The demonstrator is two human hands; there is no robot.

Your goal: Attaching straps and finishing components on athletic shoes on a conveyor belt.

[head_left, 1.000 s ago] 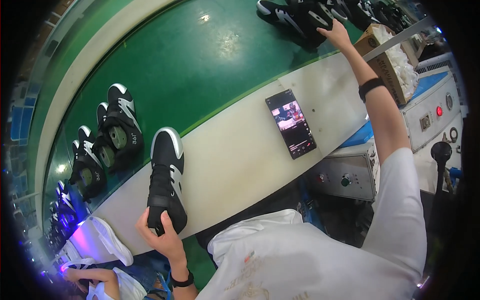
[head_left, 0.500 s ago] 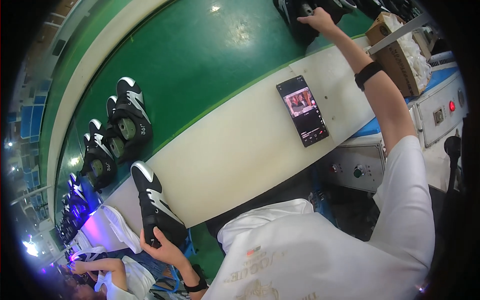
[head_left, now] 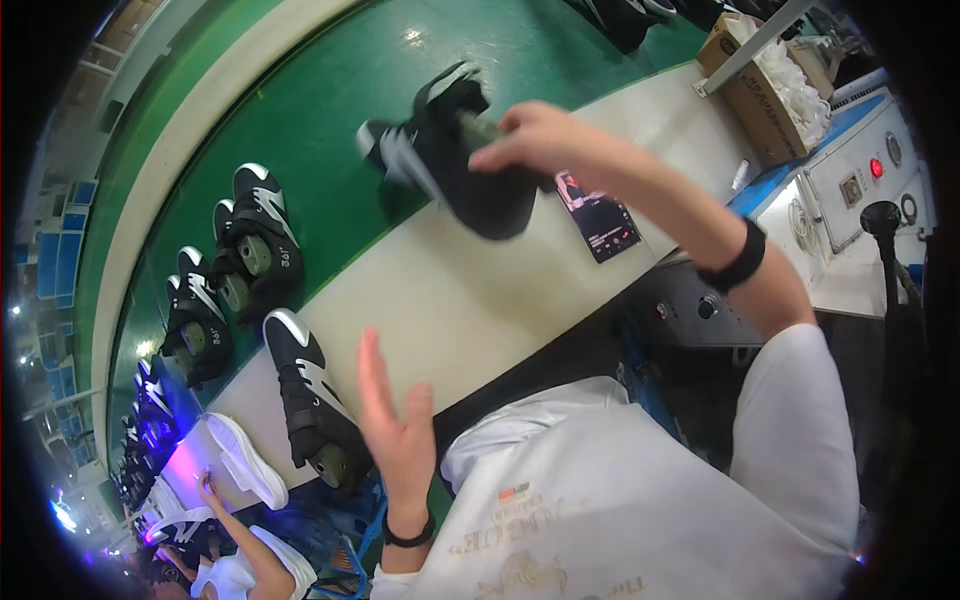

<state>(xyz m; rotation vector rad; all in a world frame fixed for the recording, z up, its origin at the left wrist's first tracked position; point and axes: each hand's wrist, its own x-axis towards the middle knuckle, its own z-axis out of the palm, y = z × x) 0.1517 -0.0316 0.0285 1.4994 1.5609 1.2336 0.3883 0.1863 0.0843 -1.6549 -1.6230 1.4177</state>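
The right hand has a black sneaker with white trim lifted clear above the cream bench, its fingers closed around the collar and over the olive last showing in the opening, toe hanging down and away toward the green conveyor belt. The left hand is empty, palm up on edge and fingers spread wide, hovering just off the near edge of the bench beside a second black sneaker that lies on its side at that edge, heel overhanging. By the look of it, this is the carrying step: one shoe taken up off the line and in mid-air, its partner lying at the near edge. The next move likely calls for the free hand to meet the lifted shoe or take the one beside it

Open room lies in the bare middle of the bench between the two shoes. A smartphone lies just under the raised sneaker, so a low swing could clip it. The belt's near border runs along the bench's far edge, with more pairs of black sneakers on it to the left. A cardboard box and a control panel crowd the right end
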